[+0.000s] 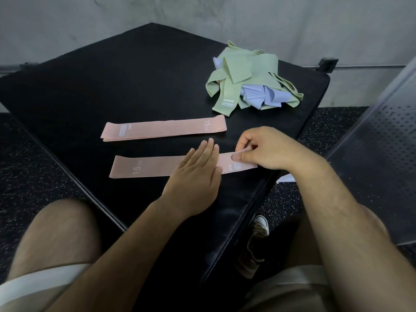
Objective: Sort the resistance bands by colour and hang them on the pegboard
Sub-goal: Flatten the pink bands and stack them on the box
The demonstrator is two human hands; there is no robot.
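Observation:
Two pink resistance bands lie flat on a black padded mat [126,82]. The farther pink band [163,130] is a neat stack marked 15 LB. The nearer pink band [148,167] lies in front of me. My left hand [195,174] presses flat on its middle with straight fingers. My right hand [267,149] pinches its right end between thumb and fingers. A tangled heap of green bands [240,73] and lilac bands [263,95] sits at the mat's far right.
A perforated dark metal panel [382,154] stands at the right. Speckled black floor [33,172] surrounds the mat, and a grey wall [202,14] lies behind it. My bare knees and a sneaker [256,242] are at the bottom.

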